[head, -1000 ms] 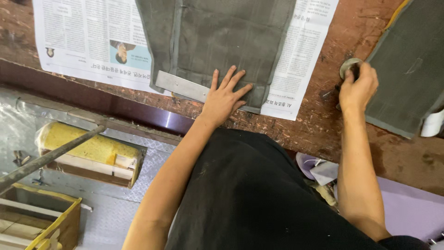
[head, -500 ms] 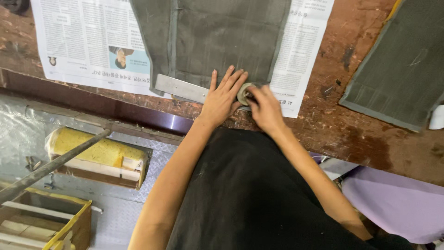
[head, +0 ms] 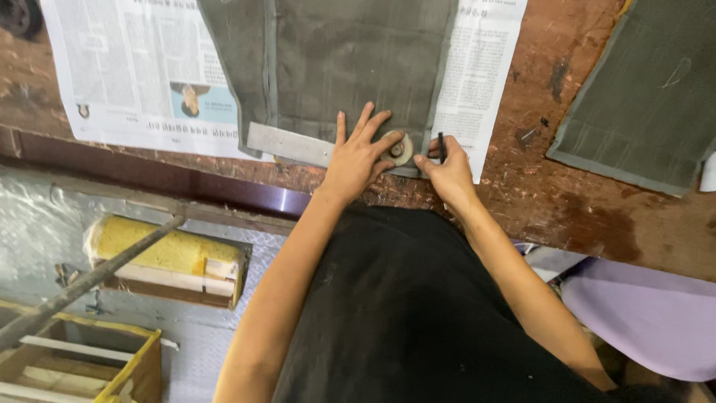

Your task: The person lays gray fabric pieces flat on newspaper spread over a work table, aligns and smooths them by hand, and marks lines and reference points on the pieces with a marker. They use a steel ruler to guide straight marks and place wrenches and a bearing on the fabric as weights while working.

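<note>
left hand [head: 358,153] is spread flat on the grey cloth [head: 350,60] at the worktop [head: 567,201] edge, fingertips pinning a small round disc [head: 397,147], while the right hand [head: 447,173] just beside it pinches a dark pen [head: 441,147] pointing away from the body

grey cloth [head: 343,67] cut off above, ruler [head: 287,143] partly covered

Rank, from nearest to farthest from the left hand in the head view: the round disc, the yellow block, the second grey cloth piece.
From the left hand:
1. Round disc, under its fingertips.
2. Yellow block, below the bench on the left.
3. Second grey cloth piece, at far right.
</note>
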Motion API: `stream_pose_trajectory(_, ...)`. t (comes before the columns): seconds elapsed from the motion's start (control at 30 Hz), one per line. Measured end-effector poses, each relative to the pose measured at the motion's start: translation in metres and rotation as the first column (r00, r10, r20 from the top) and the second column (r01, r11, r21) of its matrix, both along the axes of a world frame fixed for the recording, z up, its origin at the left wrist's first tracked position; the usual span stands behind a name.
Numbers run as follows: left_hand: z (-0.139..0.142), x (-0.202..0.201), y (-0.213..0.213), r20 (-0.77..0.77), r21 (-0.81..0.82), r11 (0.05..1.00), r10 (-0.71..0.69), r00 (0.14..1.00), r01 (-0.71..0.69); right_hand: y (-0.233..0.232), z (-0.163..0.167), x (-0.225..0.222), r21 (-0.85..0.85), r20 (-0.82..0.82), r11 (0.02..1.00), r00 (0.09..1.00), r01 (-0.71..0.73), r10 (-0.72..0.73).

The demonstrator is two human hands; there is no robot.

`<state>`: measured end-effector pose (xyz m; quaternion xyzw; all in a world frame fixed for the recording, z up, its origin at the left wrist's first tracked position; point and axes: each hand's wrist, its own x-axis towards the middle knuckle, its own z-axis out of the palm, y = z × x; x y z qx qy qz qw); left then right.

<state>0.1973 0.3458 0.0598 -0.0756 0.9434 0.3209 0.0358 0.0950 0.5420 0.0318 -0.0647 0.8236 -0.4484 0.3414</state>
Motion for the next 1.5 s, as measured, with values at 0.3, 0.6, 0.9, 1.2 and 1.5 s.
stream_pose_trajectory(0.3, -0.005, 0.004, 0.000, -0.013, -0.008, 1.000, 0.007, 1.000, -0.007, -0.003, 0.024, 0.003, 0.174, -0.092, 0.977, 0.985, -0.125, 0.143)
stream_pose_trajectory(0.6, 0.001, 0.001, 0.005, 0.025, -0.135, 0.990, -0.030, 0.999, 0.033, -0.013, 0.041, 0.012, 0.327, -0.315, 0.927, 0.904, -0.183, 0.289)
stream_pose_trajectory(0.9, 0.021, -0.013, 0.002, 0.089, -0.137, 0.989, -0.049, 0.995, 0.061, 0.010, 0.031, -0.012, 0.118, -0.156, 0.986, 0.978, -0.119, 0.136)
stream_pose_trajectory(1.2, 0.024, -0.012, -0.015, -0.054, 0.153, 0.982, 0.124, 0.991, -0.115, 0.001, 0.017, -0.067, 0.064, -0.288, 0.997, 0.958, 0.037, -0.017)
stream_pose_trajectory(1.5, 0.024, 0.006, -0.054, -0.179, 0.134, 0.865, 0.502, 0.846, -0.484, -0.038, 0.019, -0.089, -0.060, -0.292, 0.997, 0.954, 0.049, -0.065)
